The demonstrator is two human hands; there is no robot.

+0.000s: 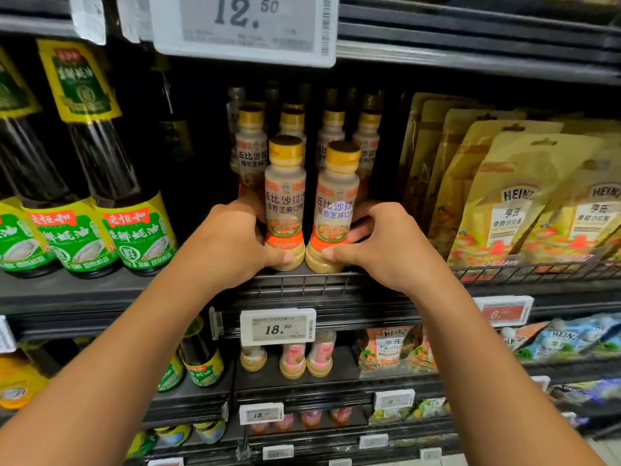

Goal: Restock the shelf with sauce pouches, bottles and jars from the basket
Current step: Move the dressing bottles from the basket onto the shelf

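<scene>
Head view: a pair of pale dressing bottles gripped at the near edge of a dark metal shelf (322, 290).

The left hand (232, 243) curls round the base of the left pale plastic bottle with a yellow cap and orange label band (285, 203), thumb pressed on its front. The right hand (386, 247) wraps the base of the matching right bottle (336, 210) the same way. Both bottles stand upright on the shelf, bases just beside each other. Directly behind them are rows of the same yellow-capped bottles (250, 146) (the farthest fade into shadow). To the left, across a dark gap, stand tall dark glass sauce bottles with green labels (134, 210). To the right, gold Heinz stand-up pouches (510, 203) lean behind a low wire rail. Below the hands, a white price tag reading 18.90 (278, 327) is fixed to the shelf front.
</scene>
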